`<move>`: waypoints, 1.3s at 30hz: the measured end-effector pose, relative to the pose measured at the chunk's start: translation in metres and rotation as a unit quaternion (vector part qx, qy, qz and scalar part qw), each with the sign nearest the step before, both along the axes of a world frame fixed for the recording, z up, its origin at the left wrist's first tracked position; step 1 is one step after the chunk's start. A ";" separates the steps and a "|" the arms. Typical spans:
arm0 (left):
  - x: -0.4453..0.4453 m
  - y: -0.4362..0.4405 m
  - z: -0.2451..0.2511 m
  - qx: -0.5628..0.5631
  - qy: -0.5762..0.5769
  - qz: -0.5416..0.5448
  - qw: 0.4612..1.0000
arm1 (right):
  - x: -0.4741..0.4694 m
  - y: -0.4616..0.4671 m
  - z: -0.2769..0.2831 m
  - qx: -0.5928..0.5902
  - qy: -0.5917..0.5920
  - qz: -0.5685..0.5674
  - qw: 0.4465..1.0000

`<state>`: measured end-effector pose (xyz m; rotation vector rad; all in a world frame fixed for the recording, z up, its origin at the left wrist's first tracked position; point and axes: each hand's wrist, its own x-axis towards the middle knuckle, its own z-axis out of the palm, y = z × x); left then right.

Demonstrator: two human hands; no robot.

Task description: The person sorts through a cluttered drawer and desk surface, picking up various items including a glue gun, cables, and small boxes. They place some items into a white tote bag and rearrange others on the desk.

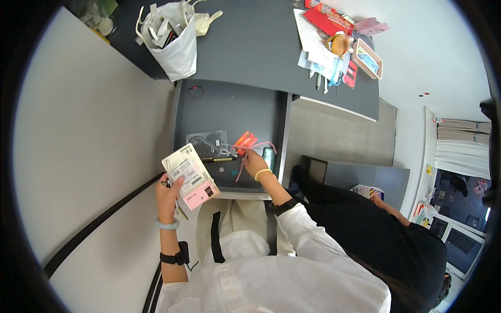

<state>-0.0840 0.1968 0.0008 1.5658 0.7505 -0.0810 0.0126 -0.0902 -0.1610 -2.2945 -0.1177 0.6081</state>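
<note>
My left hand (169, 191) is closed around a cream-coloured box or book (188, 172) with printed labels and a pink panel, plus slim pen-like items. My right hand (253, 161) reaches into the open drawer (231, 105); its fingertips are at a pink strap (242, 167) near a red card (245, 141), and whether they pinch it cannot be told. Beside it in the drawer lie a white cable (225, 150), a clear plastic bag (207, 141), a black and gold pen (220, 159), a coin-like disc (221, 169), a green case (269, 157) and a dark bracelet (195, 92).
On the grey desk (250, 43) stands a white bag (176, 58) full of boxes. Papers (319, 51), red envelopes (328, 19), a figurine (339, 44) and a pink tray (376, 72) lie at the right. A person in black (375, 234) is close on my right.
</note>
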 end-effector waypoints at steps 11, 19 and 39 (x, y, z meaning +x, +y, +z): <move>-0.017 0.007 -0.010 0.003 0.015 0.078 0.997 | -0.005 -0.051 0.027 -0.313 0.194 0.057 0.928; -0.019 0.004 -0.008 -0.010 0.031 0.065 0.997 | -0.003 -0.016 0.009 -0.312 0.114 -0.037 0.942; -0.024 0.002 -0.018 0.004 0.051 0.112 0.992 | 0.059 -0.037 -0.053 -0.269 -0.203 0.202 0.919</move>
